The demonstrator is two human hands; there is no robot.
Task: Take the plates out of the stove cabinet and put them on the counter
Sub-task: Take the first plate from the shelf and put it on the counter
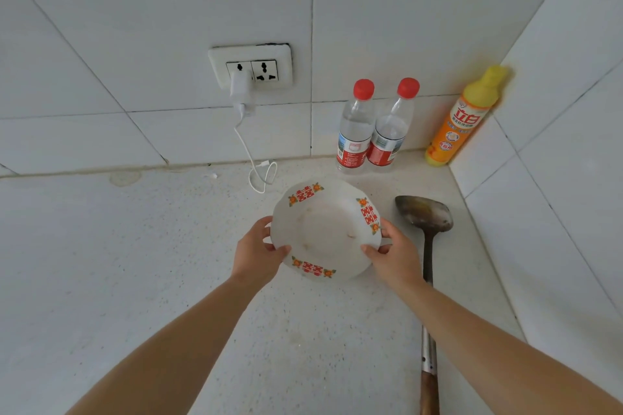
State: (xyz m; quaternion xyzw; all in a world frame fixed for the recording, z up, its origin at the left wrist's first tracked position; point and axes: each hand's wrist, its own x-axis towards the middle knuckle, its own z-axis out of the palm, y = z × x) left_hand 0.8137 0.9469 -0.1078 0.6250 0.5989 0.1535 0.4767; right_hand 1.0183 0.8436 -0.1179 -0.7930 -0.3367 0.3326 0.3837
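On the tiled wall above the far edge of the white speckled desk (135,263), one white double wall socket (266,69) carries one white charger (240,86). Its thin white cable (251,158) drops to the desk and coils there. Toward the far right corner, the left hand (258,251) grips the left rim of one round white plate (325,229) printed with three red-and-orange motifs, thumb lying on the rim. The right hand (394,254) grips the opposite rim the same way. Both hands hold the plate low over the desk; whether its base touches the surface cannot be told. Behind the plate, against the wall, two clear red-capped water bottles (355,131) stand touching side by side. One orange detergent bottle (460,121) with a yellow cap stands in the corner itself. Along the right edge lies one long metal ladle (426,216), bowl toward the corner, its handle passing under the right forearm.
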